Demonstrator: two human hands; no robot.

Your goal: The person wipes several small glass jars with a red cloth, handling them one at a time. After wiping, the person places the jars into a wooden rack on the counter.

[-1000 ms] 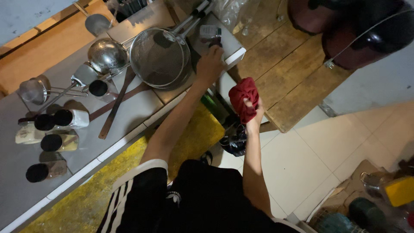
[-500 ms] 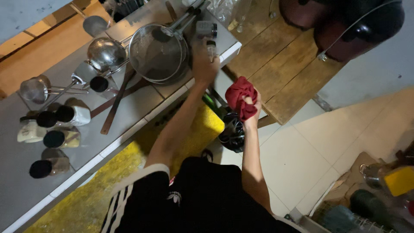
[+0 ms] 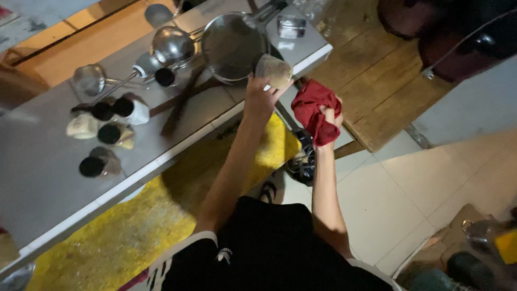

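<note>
My left hand (image 3: 260, 97) grips a small jar (image 3: 273, 70) of pale powder, lifted off the steel counter (image 3: 48, 178) near its right end and tilted, its base toward the camera. My right hand (image 3: 329, 116) is closed on a crumpled red cloth (image 3: 316, 108), held beside the counter's corner, just right of the jar. A large mesh strainer (image 3: 232, 46) lies on the counter right behind the jar.
Several black-lidded seasoning jars (image 3: 105, 132) stand at the counter's left. A ladle (image 3: 171, 44), a small sieve (image 3: 90, 78) and a wooden spatula (image 3: 180, 105) lie mid-counter. A glass jar (image 3: 291, 26) sits at the far right corner. A wooden table (image 3: 371, 81) and dark pots (image 3: 458, 32) are on the right.
My left hand has lifted the small jar from the counter's right end and drawn it toward the red cloth. The camera view has shifted left.
</note>
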